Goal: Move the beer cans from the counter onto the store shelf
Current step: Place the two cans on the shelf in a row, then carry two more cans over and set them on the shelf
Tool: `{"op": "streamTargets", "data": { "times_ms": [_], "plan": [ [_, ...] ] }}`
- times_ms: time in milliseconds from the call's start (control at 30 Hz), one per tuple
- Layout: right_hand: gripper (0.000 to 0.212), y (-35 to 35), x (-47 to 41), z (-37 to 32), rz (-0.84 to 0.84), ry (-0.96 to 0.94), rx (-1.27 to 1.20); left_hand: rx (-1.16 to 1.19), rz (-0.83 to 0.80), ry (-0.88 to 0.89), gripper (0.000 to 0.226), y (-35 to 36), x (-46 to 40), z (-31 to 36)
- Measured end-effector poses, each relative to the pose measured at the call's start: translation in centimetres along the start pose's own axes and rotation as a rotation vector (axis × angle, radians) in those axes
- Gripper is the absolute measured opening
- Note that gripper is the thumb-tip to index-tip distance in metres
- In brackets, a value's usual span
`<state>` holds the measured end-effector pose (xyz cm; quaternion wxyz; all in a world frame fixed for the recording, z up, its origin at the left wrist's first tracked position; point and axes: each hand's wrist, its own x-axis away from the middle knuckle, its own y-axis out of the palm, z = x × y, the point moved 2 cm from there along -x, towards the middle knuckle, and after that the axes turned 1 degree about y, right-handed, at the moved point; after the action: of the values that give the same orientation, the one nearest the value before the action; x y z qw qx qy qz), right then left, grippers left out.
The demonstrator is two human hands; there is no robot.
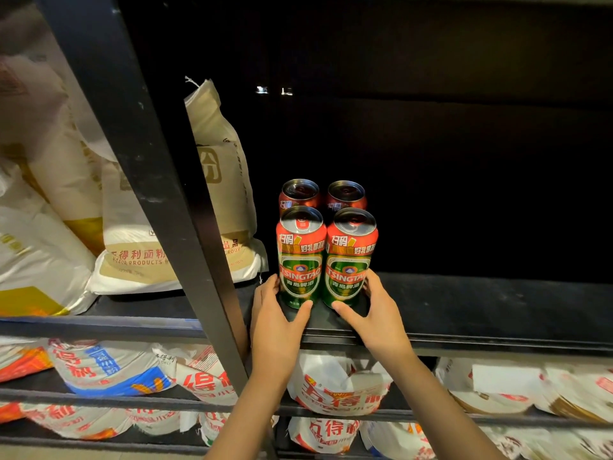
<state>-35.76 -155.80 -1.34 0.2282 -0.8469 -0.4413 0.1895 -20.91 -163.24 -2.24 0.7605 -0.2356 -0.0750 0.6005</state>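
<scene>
As four Tsingtao cans stood in a tight square near the front edge of the black shelf [481,303], I cupped the front pair from outside. My left hand [275,322] gripped the front left can [300,260] low on its side, thumb across its base; my right hand [376,315] held the front right can [350,262] the same way. The two back cans [323,194] stood just behind, largely hidden, their labels barely readable. A black upright post [156,180] cut across the flour sacks [139,257] at the shelf's left end. The shelf's rear was lost in darkness.
</scene>
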Motion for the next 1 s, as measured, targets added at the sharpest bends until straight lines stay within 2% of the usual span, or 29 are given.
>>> {"op": "streamTargets", "data": {
  "times_ms": [167, 300, 400, 533, 667, 767, 1000],
  "plan": [
    [0.082, -1.4, 3.8, 0.8, -0.065, 0.03, 0.211, -0.213, -0.098, 0.024, 0.066, -1.0, 2.9, 0.1],
    [0.065, -5.7, 9.5, 2.3, -0.045, 0.071, 0.387, -0.358, -0.233, 0.069, 0.055, -1.0, 5.6, 1.3],
    [0.056, -9.9, 15.3, 3.6, 0.029, 0.072, 0.498, -0.349, -0.435, 0.192, 0.042, 0.5, 8.2, 3.5],
    [0.051, -15.8, 26.4, 5.9, 0.14, 0.264, 0.579, -0.31, -0.693, 0.356, 0.037, 4.5, 14.1, 7.4],
    [0.048, -20.2, 40.8, 7.1, 0.359, 0.577, 0.557, -0.24, -0.998, 0.528, 0.034, 9.7, 23.3, 12.2],
    [0.043, -21.6, 52.2, 6.1, 0.612, 0.798, 0.446, -0.193, -1.236, 0.681, 0.035, 12.6, 32.4, 15.7],
    [0.037, -18.4, 74.7, 1.2, 1.156, 1.193, 0.32, 0.016, -1.737, 1.053, 0.037, 13.5, 56.0, 20.3]
  ]
}}
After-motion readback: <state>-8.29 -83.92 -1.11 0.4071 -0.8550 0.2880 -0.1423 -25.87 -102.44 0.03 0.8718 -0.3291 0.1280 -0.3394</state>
